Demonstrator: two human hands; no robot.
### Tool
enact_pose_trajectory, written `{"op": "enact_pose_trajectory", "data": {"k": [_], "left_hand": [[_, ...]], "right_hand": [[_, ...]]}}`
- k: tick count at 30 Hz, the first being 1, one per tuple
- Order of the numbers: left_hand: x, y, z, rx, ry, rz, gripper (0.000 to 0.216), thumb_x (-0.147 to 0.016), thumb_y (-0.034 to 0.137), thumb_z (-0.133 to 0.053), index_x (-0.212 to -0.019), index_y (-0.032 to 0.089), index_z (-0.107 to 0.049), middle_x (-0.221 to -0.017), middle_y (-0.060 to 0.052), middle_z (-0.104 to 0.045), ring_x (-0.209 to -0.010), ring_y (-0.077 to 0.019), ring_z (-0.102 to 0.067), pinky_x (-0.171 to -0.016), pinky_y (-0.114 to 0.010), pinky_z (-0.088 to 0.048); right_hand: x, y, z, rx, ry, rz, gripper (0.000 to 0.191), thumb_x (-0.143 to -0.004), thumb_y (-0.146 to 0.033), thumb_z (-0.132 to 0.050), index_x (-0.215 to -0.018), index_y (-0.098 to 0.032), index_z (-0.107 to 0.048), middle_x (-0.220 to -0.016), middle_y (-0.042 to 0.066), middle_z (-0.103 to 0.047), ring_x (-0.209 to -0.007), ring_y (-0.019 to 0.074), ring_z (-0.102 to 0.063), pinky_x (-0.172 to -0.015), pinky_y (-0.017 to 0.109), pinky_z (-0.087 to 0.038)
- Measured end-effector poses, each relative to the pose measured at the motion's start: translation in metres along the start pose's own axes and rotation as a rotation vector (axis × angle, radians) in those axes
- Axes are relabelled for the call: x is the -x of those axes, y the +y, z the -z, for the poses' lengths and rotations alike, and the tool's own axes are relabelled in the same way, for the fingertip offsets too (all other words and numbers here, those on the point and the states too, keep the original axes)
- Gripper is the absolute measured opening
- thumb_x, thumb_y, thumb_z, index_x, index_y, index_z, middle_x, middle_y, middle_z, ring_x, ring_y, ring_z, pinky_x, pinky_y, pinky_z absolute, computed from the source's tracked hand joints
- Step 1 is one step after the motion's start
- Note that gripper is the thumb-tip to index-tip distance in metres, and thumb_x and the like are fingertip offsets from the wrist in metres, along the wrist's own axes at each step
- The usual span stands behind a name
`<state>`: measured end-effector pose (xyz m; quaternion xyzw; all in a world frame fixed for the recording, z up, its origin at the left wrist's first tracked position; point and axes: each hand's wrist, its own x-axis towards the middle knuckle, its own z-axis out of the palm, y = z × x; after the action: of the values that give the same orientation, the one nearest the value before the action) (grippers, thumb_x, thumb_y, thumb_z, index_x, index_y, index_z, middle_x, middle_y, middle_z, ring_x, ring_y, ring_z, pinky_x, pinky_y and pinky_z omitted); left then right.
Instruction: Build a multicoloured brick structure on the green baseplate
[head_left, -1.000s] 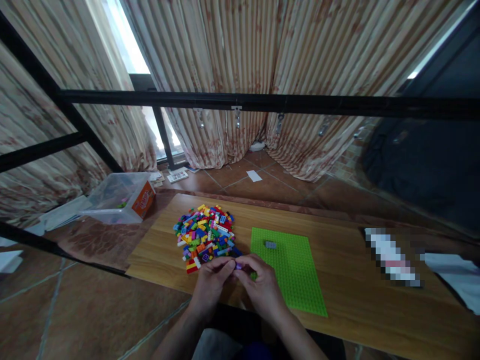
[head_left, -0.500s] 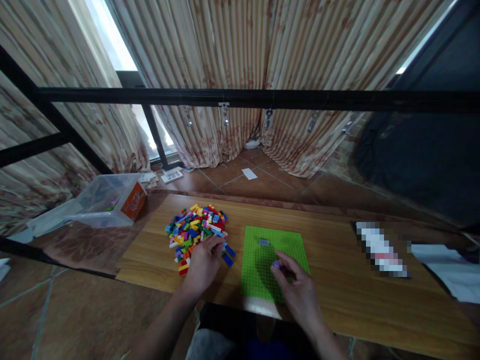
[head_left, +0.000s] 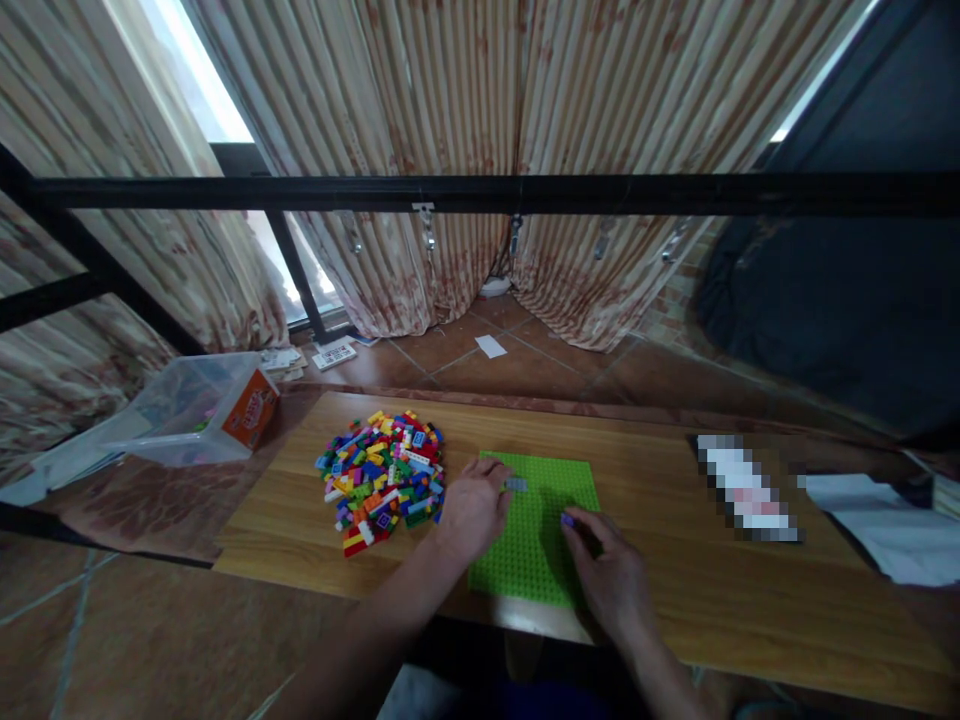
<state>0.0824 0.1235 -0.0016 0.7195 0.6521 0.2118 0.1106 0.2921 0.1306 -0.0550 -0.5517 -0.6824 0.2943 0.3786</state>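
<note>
A green baseplate [head_left: 551, 495] lies on the wooden table [head_left: 675, 590], with one grey brick [head_left: 515, 485] stuck near its far left. My left hand [head_left: 472, 510] rests on the plate's left edge, fingers curled, right beside the grey brick. My right hand [head_left: 611, 575] is over the plate's right part and pinches a small purple brick [head_left: 568, 519] at its fingertips. A heap of mixed coloured bricks [head_left: 382, 475] lies left of the plate.
A clear plastic box [head_left: 199, 405] with an orange label stands on the floor at the left. A black metal bar [head_left: 480, 190] crosses the view in front of the curtains. White paper [head_left: 885, 525] and a blurred flat object [head_left: 742, 490] lie at the right.
My hands have parted from in front of me. The left one has gone from the brick heap to the plate's left edge. The right one carried the purple brick onto the plate.
</note>
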Motion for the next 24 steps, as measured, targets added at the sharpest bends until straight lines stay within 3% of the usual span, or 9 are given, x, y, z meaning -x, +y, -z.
{"op": "enact_pose_trajectory", "data": {"k": [6,13,24], "left_hand": [[-0.026,-0.003,-0.022,-0.051,-0.197,0.003,0.015,-0.089,0.017,-0.050,-0.096,0.016,-0.063,-0.101,-0.008,-0.063,-0.094,-0.0201,-0.061,-0.087,-0.031,-0.049],[-0.025,-0.005,-0.020,-0.008,-0.172,0.029,0.016,-0.090,0.018,-0.049,-0.098,0.018,-0.062,-0.102,-0.007,-0.062,-0.093,-0.0178,-0.061,-0.085,-0.028,-0.048],[-0.023,-0.006,-0.026,0.017,-0.137,0.002,0.018,-0.088,0.016,-0.050,-0.085,0.018,-0.068,-0.093,-0.006,-0.063,-0.087,-0.0171,-0.061,-0.082,-0.027,-0.048]], "right_hand": [[0.003,0.003,-0.005,0.018,0.027,0.077,0.028,-0.088,-0.040,-0.052,-0.099,-0.021,-0.069,-0.103,0.009,-0.070,-0.098,0.0237,-0.064,-0.091,0.044,-0.049],[0.004,0.004,-0.007,0.011,0.033,0.110,0.027,-0.090,-0.038,-0.050,-0.102,-0.022,-0.069,-0.102,0.009,-0.070,-0.098,0.0231,-0.064,-0.090,0.043,-0.050],[0.004,0.003,-0.007,0.043,0.013,0.110,0.026,-0.091,-0.036,-0.050,-0.103,-0.022,-0.068,-0.103,0.008,-0.070,-0.099,0.0224,-0.063,-0.090,0.042,-0.049]]}}
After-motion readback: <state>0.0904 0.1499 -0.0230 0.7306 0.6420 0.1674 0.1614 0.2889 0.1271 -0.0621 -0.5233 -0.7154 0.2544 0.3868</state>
